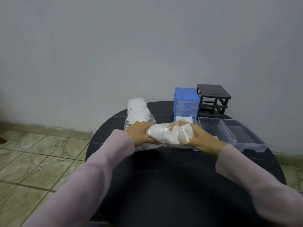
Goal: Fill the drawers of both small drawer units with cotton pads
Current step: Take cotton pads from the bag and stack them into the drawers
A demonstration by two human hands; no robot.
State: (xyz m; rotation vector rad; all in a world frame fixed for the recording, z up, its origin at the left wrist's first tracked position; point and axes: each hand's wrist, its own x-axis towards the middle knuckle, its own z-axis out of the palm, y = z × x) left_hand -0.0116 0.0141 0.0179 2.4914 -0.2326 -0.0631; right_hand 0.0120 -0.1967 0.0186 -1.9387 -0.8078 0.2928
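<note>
Head view: left hand (pixel 142 135) and right hand (pixel 200 139) each grip an end of a bag (pixel 168 134) of pads, probably to work it open. Just beyond the right hand sits a drawer (pixel 183 120) partly filled; two empty drawers (pixel 229 131) lie to its right, units (pixel 186 102) behind.
</note>
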